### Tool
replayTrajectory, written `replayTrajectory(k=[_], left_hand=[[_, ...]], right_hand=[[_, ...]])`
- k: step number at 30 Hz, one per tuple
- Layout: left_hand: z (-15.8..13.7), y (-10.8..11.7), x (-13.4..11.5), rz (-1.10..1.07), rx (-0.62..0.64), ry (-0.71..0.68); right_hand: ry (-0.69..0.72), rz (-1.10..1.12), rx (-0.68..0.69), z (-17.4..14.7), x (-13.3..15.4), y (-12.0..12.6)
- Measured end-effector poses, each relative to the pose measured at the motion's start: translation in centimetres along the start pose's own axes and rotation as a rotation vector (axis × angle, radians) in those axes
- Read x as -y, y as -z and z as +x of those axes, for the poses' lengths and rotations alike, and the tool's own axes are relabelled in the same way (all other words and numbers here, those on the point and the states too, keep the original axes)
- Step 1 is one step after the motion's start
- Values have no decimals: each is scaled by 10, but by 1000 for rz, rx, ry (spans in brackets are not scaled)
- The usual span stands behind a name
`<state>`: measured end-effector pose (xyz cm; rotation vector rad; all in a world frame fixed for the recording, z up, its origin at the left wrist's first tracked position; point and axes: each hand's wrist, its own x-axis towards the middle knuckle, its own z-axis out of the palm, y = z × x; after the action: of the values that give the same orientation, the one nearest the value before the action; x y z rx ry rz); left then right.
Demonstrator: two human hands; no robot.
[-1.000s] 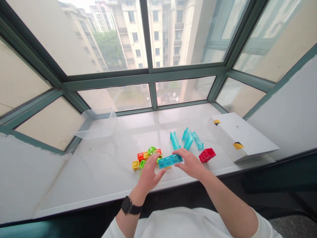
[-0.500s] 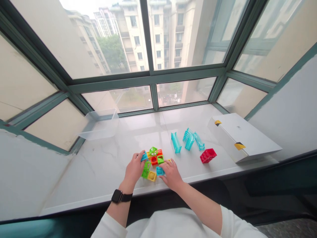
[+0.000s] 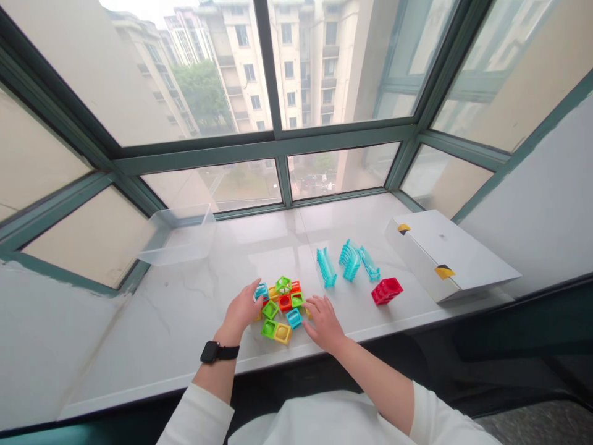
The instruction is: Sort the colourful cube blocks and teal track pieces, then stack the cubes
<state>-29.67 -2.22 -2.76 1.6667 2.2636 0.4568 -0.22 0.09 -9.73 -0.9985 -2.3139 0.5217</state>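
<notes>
Several toy building cubes lie close together on the white sill. A lattice-sided green block (image 3: 283, 285) is at the back, with an orange-red cube (image 3: 285, 302) and a green cube (image 3: 297, 300) just in front. A blue cube (image 3: 293, 318) lies nearer me, and a green cube (image 3: 269, 328) sits beside a yellow cube (image 3: 282, 334) at the front. My left hand (image 3: 241, 308) is at the left edge, fingers apart beside a blue block (image 3: 262, 292). At the right edge, my right hand (image 3: 324, 322) has its fingers spread, partly hiding a yellow piece.
Translucent teal track pieces (image 3: 351, 259) lie to the right, with a red block tower (image 3: 386, 290) nearer me. A white box (image 3: 456, 253) stands at the far right. A clear plastic bin (image 3: 178, 238) is at the back left, below the windows.
Both hands have let go of the blue blocks and drawn slightly outward. The near blue cube now lies turned at an angle. The view has shifted a little.
</notes>
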Motion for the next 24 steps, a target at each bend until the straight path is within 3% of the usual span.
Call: replayTrajectory(k=[4,9,14,18,24], left_hand=[[-3,6,16,-76,-34,30],[-32,7,22,-227,-164,153],[-67,-29,17,-267,-369,85],[-79,-60,16,-209,-446,13],[-81,-77,18,-219,-543,21]], right_hand=[[-24,10,-37,-9,-13,5],[-40,21,-90,-16,-21,8],[-36,29,-84,-15,-18,2],[-11,-3,-58,-12,-11,-1],[-13,4,-43,-10,-8,-5]])
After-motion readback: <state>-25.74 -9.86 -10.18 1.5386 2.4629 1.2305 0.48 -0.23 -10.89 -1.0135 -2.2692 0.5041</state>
